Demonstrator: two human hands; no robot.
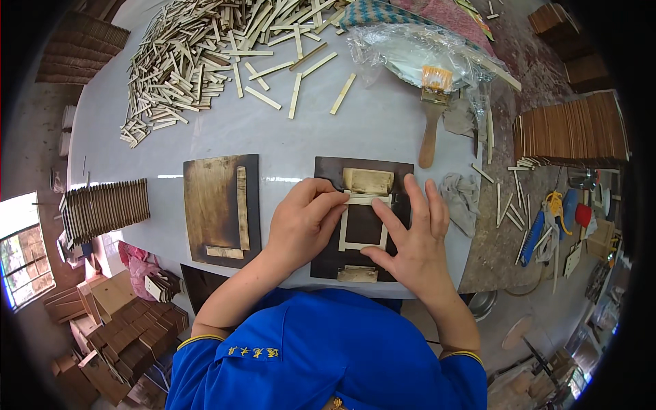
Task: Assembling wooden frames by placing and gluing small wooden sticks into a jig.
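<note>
A dark board lies on the table in front of me, with a light wooden block at its far side and another at its near edge. Between the blocks sits a small rectangular frame of pale wooden strips. My left hand pinches a wooden strip at the frame's far left corner. Spread over the frame's right side, my right hand has its index fingertip at the far right corner and its thumb by the near right corner. Its other fingers are stretched out.
A big pile of wooden strips covers the far left. Left of me lies a second board with an L-shaped edging. A row of upright slats stands farther left. A brush leans by a plastic-covered bowl; a grey cloth lies right.
</note>
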